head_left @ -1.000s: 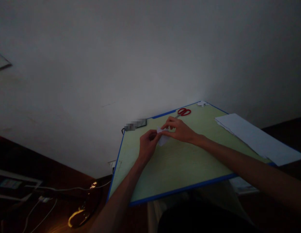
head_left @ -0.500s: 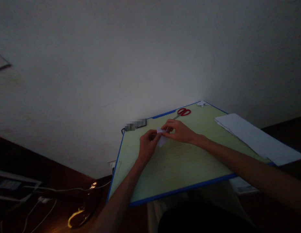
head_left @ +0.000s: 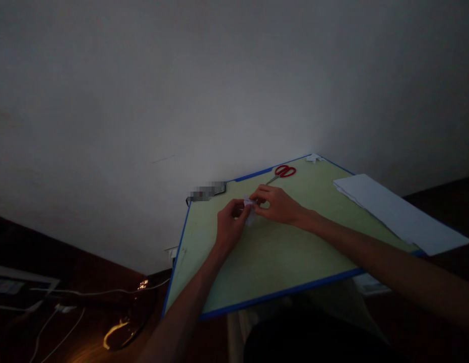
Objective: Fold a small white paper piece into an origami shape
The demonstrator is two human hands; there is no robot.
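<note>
A small folded piece of white paper (head_left: pixel 250 219) is held just above the table, between both hands. My left hand (head_left: pixel 231 222) pinches it from the left with thumb and fingers. From the right, my right hand (head_left: pixel 274 204) grips its upper edge, fingertips close to those of the left. Part of the paper is hidden behind the fingers, and its folds are too dim to make out. Behind my right hand lies a pair of scissors (head_left: pixel 285 171) with red handles, the blades pointing toward the hand.
The light-green table (head_left: pixel 279 257) has a blue edge and stands against a grey wall. White sheets (head_left: pixel 396 212) overhang its right side. Paper scraps (head_left: pixel 313 158) lie at the far corner, a blurred dark object (head_left: pixel 207 191) at the far left edge. White cables (head_left: pixel 102 291) run at lower left.
The paper's hanging part looks narrower between the fingers now, and my right hand has turned slightly. The whole view has shifted a little; the scissors and sheets lie as before.
</note>
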